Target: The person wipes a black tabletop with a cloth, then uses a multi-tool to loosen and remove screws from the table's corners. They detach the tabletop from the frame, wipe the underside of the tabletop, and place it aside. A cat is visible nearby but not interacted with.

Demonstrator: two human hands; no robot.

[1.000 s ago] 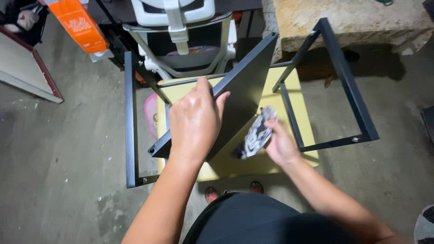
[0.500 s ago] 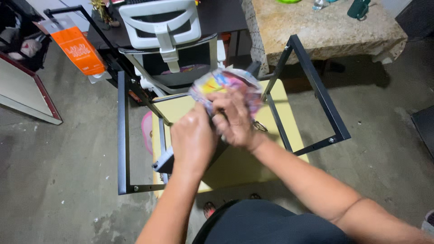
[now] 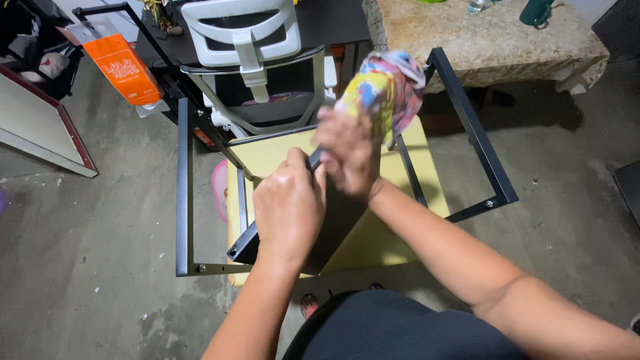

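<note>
Over a yellow tabletop [image 3: 280, 155] on the concrete floor [image 3: 100, 267], left hand [image 3: 288, 208] knuckles up, fingers wrapped tight around the upper edge of a dark panel [image 3: 340, 227], tilted on edge across the tabletop between black metal leg frames [image 3: 181, 193]. Just beyond, right hand [image 3: 348, 159] raised, forearm angled in from lower right, fingers closed on a bunched multicoloured cloth [image 3: 385, 90], pressed at the panel's far end, blurred. Behind, a white-backed office chair [image 3: 243, 40] and a stone-topped table [image 3: 487, 40]; far left, an orange package [image 3: 123, 67]
</note>
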